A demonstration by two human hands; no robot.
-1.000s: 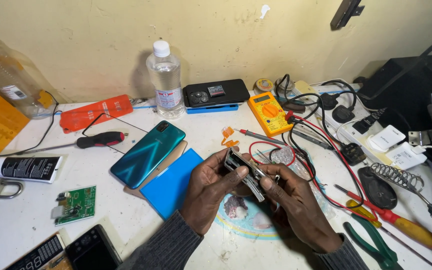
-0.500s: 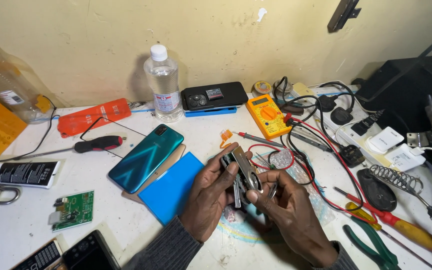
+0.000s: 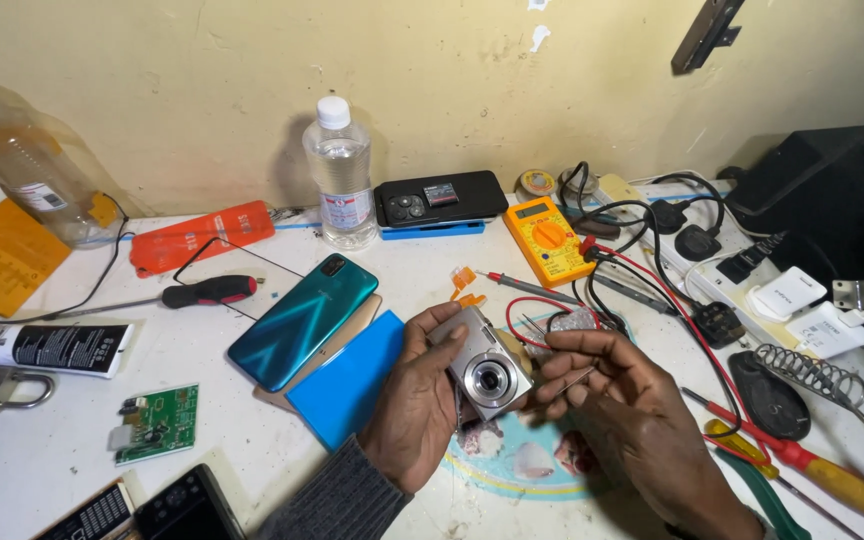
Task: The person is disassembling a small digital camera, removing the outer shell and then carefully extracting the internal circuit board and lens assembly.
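1. The left hand (image 3: 414, 405) grips a small silver compact camera with a round lens (image 3: 482, 368), fingers curled over its top edge and thumb below, holding it lens-up just above the white worktable (image 3: 42, 470).
2. The right hand (image 3: 624, 400) is closed in a pinch on a thin metal tool (image 3: 574, 380), whose tip meets the camera's right side.
3. The camera sits between both hands, near the middle of the table, over a round pale-blue and yellow mat (image 3: 522, 460).
4. Just left of the left hand lies a flat blue rectangular pad (image 3: 347, 385), with a teal smartphone lying back up (image 3: 302, 320) partly above it.
5. Behind the hands stand a yellow multimeter with red and black leads (image 3: 549, 238) and a clear plastic bottle with a white cap (image 3: 339, 175).
6. A small green circuit board (image 3: 157, 425) lies well apart at the left; red-handled screwdrivers (image 3: 812, 470) lie at the right.
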